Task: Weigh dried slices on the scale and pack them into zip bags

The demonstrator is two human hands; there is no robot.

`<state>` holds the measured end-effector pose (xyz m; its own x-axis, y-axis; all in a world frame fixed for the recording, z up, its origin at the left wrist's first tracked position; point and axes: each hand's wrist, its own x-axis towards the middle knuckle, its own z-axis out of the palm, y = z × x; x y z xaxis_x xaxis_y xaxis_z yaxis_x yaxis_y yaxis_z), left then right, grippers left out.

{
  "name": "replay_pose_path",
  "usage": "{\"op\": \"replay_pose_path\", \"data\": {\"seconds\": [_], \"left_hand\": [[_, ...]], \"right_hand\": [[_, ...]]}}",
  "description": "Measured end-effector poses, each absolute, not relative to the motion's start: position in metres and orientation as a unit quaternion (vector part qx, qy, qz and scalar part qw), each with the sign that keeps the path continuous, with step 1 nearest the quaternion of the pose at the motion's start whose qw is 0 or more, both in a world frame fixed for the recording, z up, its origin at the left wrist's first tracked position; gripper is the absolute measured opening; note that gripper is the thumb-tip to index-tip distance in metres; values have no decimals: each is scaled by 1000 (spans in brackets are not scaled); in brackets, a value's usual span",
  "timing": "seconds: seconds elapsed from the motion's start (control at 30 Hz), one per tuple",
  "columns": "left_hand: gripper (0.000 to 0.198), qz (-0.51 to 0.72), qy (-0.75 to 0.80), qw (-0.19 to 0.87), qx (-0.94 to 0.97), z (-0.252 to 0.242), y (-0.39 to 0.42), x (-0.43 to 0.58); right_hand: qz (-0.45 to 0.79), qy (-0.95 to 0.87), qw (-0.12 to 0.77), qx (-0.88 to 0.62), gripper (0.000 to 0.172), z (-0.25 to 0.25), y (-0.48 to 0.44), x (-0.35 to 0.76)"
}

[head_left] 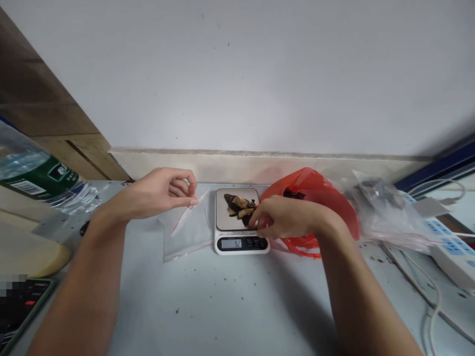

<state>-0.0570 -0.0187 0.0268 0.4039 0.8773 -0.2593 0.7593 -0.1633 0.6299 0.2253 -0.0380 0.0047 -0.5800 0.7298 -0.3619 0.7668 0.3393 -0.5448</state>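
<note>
- Dried pieces (240, 204), dark and tan, lie in a small heap on the plate of a kitchen scale (241, 222) at the centre of the frame.
- The right hand (284, 217) rests on the heap's right edge, fingers curled together and pinching some pieces.
- The left hand (163, 192), left of centre, pinches the top edge of a clear zip bag (187, 232) between thumb and fingertips.
- A red plastic bag (315, 193) sits just behind the right hand.
- A water bottle (40, 178) lies at the left edge.
</note>
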Motion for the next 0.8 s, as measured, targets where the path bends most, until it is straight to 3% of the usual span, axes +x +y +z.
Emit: {"op": "replay_pose_path", "data": {"seconds": [0.17, 0.27, 0.37, 0.47, 0.57, 0.67, 0.73, 0.8], "left_hand": [[37, 122, 533, 355, 758, 31, -22, -50], [38, 141, 537, 365, 747, 33, -25, -43], [42, 160, 548, 373, 732, 34, -28, -36], [50, 181, 561, 372, 717, 33, -29, -32], [55, 194, 575, 353, 712, 30, -28, -29], [54, 207, 575, 351, 710, 28, -28, -25], [51, 215, 578, 355, 703, 28, -29, -22], [46, 213, 585, 352, 699, 29, -31, -18]], "right_hand": [[-295, 832, -4, 469, 19, 11, -40, 225], [-314, 833, -95, 445, 18, 18, -44, 220], [-376, 819, -180, 394, 31, 20, -48, 211], [-369, 827, -185, 381, 21, 14, -49, 199], [-349, 817, -227, 399, 29, 9, -49, 190], [-374, 777, -293, 413, 16, 14, -50, 193], [-354, 788, -241, 443, 11, 21, -50, 206], [-280, 802, -118, 514, 11, 28, -49, 225]]}}
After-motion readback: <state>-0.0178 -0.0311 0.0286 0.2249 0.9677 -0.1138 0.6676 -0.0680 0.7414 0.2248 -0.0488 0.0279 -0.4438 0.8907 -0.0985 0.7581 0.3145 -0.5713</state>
